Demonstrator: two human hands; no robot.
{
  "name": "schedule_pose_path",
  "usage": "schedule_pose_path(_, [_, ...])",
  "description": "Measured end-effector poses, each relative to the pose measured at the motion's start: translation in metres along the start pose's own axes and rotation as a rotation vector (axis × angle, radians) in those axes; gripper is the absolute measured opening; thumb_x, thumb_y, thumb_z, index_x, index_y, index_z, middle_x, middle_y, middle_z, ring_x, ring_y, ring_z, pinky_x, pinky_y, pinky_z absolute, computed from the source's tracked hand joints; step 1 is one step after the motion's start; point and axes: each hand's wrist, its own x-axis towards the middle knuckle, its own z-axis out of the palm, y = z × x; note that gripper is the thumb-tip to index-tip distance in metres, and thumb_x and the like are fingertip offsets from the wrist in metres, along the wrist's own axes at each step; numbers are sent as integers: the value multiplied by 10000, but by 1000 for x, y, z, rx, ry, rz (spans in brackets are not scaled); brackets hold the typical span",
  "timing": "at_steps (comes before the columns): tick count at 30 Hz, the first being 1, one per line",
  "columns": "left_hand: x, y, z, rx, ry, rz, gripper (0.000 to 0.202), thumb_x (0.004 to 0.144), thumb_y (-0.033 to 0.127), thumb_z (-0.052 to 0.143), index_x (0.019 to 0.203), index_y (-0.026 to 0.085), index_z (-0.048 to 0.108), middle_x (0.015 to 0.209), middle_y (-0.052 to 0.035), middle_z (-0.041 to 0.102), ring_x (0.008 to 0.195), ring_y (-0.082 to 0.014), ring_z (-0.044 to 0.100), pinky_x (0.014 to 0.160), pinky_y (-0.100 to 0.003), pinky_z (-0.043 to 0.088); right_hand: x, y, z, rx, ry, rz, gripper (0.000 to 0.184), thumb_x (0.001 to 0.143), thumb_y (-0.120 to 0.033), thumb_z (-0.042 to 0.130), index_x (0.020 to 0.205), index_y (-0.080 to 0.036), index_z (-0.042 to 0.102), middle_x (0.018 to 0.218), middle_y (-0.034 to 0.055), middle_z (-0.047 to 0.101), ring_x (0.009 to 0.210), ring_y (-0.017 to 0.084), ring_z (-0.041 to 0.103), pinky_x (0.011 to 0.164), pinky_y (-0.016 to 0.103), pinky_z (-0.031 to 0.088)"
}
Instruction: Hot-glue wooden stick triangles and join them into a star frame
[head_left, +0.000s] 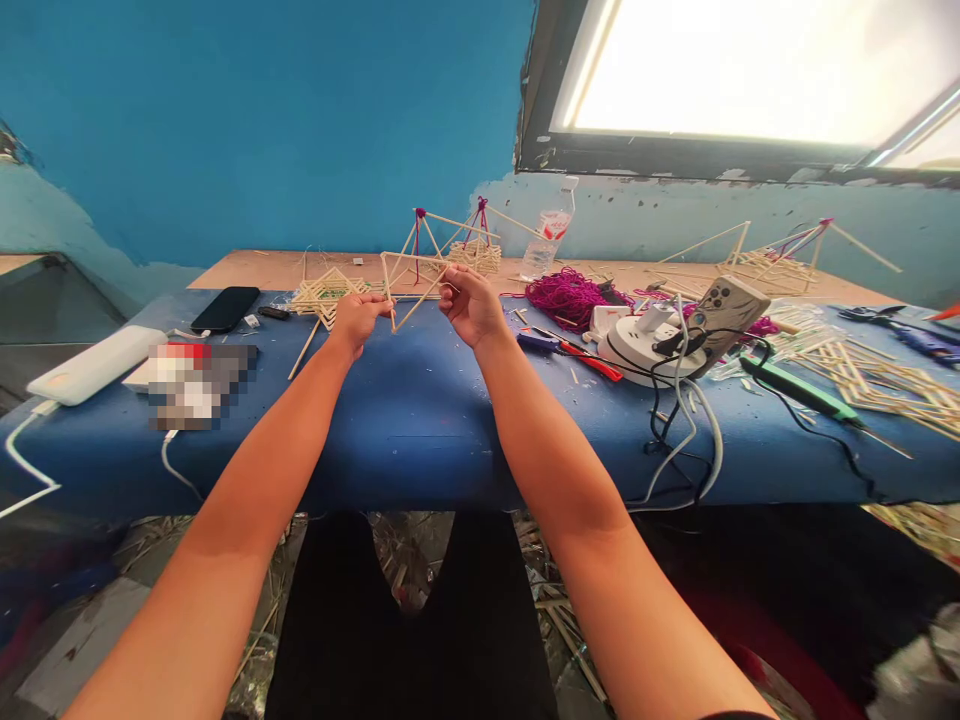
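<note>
Both my arms reach out over a blue-covered table point(420, 410). My left hand point(358, 318) is closed, pinching the lower left corner of a thin wooden stick frame point(411, 280). My right hand point(471, 300) is closed too, gripping the same frame at its right side. The frame is a light open shape of pale sticks, held a little above the table. Behind it stand finished stick structures point(457, 240) tied with magenta yarn.
A magenta yarn pile point(566, 296), scissors point(581, 355), a white power strip reel point(649, 345) with a propped phone point(726, 310) and cables lie right. Loose sticks point(877, 375) cover the far right. A black phone point(225, 308) and a white power bank point(94, 365) lie left.
</note>
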Motion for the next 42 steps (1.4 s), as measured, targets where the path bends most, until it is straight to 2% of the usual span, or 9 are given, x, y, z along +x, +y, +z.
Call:
schedule_pose_path(5, [2, -4, 0, 0, -48, -17, 71, 698, 257, 823, 729, 196, 808, 727, -72, 772, 625, -165, 554, 672, -322, 475, 0, 0, 4, -40, 77, -49, 236, 799, -183, 830, 797, -240, 601, 693, -88, 612, 534, 41, 461, 471, 170, 354])
schedule_pose_path(11, [-1, -3, -2, -12, -95, -19, 137, 664, 286, 828, 773, 202, 824, 778, -85, 798, 607, -148, 509, 549, -272, 367, 3, 2, 1, -32, 81, -88, 301, 838, -204, 842, 739, -230, 559, 667, -92, 540, 520, 31, 428, 472, 169, 345])
schedule_pose_path(15, [-2, 0, -4, -63, -131, -24, 228, 677, 319, 826, 864, 189, 822, 965, -117, 842, 771, -182, 665, 607, -262, 453, 5, 4, -1, 19, 83, -92, 298, 862, -191, 808, 717, -222, 549, 640, -91, 514, 514, 31, 426, 453, 159, 333])
schedule_pose_path(21, [5, 1, -11, -422, -84, -91, 169, 822, 358, 739, 887, 203, 746, 1166, -125, 853, 1115, -237, 785, 831, -303, 613, 5, 4, -1, 25, 115, -27, 335, 856, -224, 838, 704, -218, 540, 624, -90, 536, 489, 30, 435, 427, 157, 336])
schedule_pose_path(30, [12, -5, -14, -442, -27, -65, 182, 844, 331, 863, 931, 203, 766, 1020, -71, 836, 938, -178, 795, 753, -273, 629, 7, 8, -3, 4, 126, 1, 186, 829, -224, 852, 778, -209, 674, 724, -49, 699, 527, 36, 529, 429, 141, 386])
schedule_pose_path(32, [13, -3, -15, -444, -2, -52, 147, 856, 310, 844, 935, 207, 774, 1039, -66, 835, 948, -172, 790, 727, -253, 620, 11, 9, -8, -51, 195, 21, 140, 829, -207, 833, 794, -206, 697, 741, -32, 726, 536, 44, 545, 440, 144, 407])
schedule_pose_path(35, [12, 1, -16, -430, 38, 3, 113, 859, 282, 818, 946, 213, 794, 1035, -57, 830, 951, -172, 784, 686, -239, 599, 19, 6, -18, -144, 402, 51, 170, 817, -144, 775, 714, -202, 652, 663, -31, 691, 487, 50, 488, 408, 154, 351])
schedule_pose_path(38, [6, 6, -12, -330, 73, 122, 122, 854, 270, 806, 958, 208, 816, 988, -61, 823, 942, -188, 777, 643, -244, 567, 23, 3, -22, -210, 513, -71, 219, 824, -99, 720, 660, -205, 622, 611, -56, 628, 475, 47, 423, 415, 166, 294])
schedule_pose_path(42, [-8, 15, -1, -124, 70, 274, 141, 831, 252, 840, 960, 195, 840, 951, -70, 830, 912, -216, 768, 683, -280, 578, 15, 4, -8, -412, 378, -392, 168, 809, -84, 740, 706, -217, 732, 652, -53, 634, 592, 76, 511, 565, 189, 427])
